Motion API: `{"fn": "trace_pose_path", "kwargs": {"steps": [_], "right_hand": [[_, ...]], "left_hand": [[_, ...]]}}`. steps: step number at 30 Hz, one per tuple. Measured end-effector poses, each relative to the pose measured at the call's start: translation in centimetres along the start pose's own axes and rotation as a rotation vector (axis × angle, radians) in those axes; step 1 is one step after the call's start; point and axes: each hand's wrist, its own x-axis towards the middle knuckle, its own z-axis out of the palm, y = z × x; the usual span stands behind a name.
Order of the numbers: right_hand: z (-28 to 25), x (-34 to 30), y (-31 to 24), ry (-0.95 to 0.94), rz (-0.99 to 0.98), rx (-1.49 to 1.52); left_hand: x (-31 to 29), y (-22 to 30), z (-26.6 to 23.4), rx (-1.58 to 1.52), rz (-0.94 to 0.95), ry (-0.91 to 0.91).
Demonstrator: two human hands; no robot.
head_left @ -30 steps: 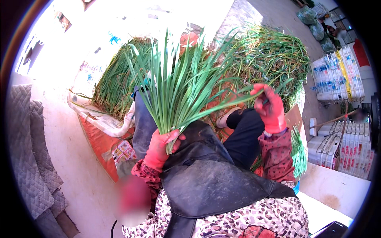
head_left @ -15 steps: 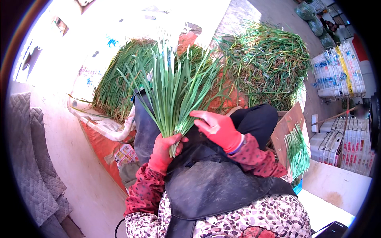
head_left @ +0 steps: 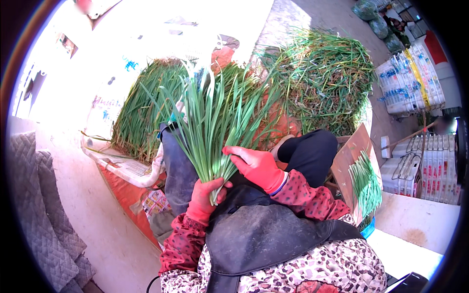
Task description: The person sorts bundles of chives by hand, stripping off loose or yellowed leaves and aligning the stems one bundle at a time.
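A bunch of garlic chives (head_left: 215, 132), with long flat green leaves fanning out upward, stands over my lap. My left hand (head_left: 203, 198), in a red glove, is closed around its pale stem ends, which poke out below the thumb. My right hand (head_left: 261, 168), gloved in red too, lies against the right side of the leaves. Its fingers are stretched and apart, the tips touching the leaves; some of them are hidden. Beneath both hands is a dark apron (head_left: 264, 237).
A white plastic basket (head_left: 141, 179) at left holds more chives (head_left: 141, 110). A tangled heap of green and brown leaves (head_left: 322, 83) lies at far right. Nearer, trimmed green stalks (head_left: 365, 185) rest on a tilted board (head_left: 342, 163). White crates (head_left: 413, 80) stand beyond; grey quilted cloth (head_left: 39, 219) hangs left.
My right hand has moved a little left and its fingertips have come onto the leaves. The left hand keeps its hold on the bunch. The whole view has shifted slightly.
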Motion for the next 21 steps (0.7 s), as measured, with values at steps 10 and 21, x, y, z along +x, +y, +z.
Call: {"fn": "trace_pose_path", "kwargs": {"steps": [10, 21], "right_hand": [[-1.5, 1.5, 0.6, 0.059, 0.315, 0.119], [-3.8, 4.2, 1.1, -0.196, -0.264, -0.518]], "left_hand": [[-0.1, -0.1, 0.4, 0.101, 0.005, -0.002], [-0.5, 0.4, 1.5, 0.166, -0.019, 0.010]]}}
